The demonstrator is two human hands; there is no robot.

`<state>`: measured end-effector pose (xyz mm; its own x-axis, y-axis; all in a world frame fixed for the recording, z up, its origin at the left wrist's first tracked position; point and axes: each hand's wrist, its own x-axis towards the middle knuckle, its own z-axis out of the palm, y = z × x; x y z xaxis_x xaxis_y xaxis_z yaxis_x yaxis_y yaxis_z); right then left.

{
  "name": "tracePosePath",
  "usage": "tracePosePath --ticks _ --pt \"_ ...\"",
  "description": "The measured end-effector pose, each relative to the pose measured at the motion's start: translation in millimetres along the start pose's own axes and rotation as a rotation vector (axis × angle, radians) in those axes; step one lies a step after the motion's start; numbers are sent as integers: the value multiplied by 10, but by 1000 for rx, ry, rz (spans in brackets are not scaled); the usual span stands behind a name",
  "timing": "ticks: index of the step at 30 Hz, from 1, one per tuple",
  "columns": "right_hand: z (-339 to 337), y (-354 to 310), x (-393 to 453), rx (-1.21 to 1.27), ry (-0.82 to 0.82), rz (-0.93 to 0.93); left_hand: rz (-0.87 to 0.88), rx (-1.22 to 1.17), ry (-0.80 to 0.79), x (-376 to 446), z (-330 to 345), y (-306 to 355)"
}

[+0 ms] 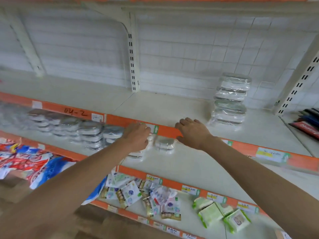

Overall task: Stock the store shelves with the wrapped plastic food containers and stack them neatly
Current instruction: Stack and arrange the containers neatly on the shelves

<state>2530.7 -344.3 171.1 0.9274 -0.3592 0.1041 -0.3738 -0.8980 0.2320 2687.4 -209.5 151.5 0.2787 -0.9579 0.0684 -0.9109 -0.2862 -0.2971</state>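
Observation:
Wrapped plastic food containers stand in a tall stack [230, 99] on the right of the upper shelf [155, 107]. Several lower stacks [89, 133] line the middle shelf [198, 164] from the left to the centre. A short stack [164, 144] sits between my hands. My left hand [138, 135] hovers over the stack just left of it [136, 154], fingers bent down, holding nothing that I can see. My right hand [193, 131] reaches in at the upper shelf's orange front edge, just right of the short stack, empty with relaxed fingers.
Small sachets [138, 192] and green packs [221, 216] lie on the lower shelf. A red and blue printed bag [25, 163] hangs at the left. Dark flat items [307, 121] lie on the upper shelf's far right. A slotted upright [133, 66] divides the back wall.

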Motion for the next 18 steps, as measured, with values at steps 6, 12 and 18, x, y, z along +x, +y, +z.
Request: tracePosePath --ticks 6,12,18 --pt "103 -660 -117 19 -82 -27 -4 -27 -25 -620 194 -261" --pt "224 -997 -291 88 -178 3 32 -50 -66 -917 365 -257" --pt "424 -1046 -313 183 -291 36 68 -134 -38 -921 504 -304"
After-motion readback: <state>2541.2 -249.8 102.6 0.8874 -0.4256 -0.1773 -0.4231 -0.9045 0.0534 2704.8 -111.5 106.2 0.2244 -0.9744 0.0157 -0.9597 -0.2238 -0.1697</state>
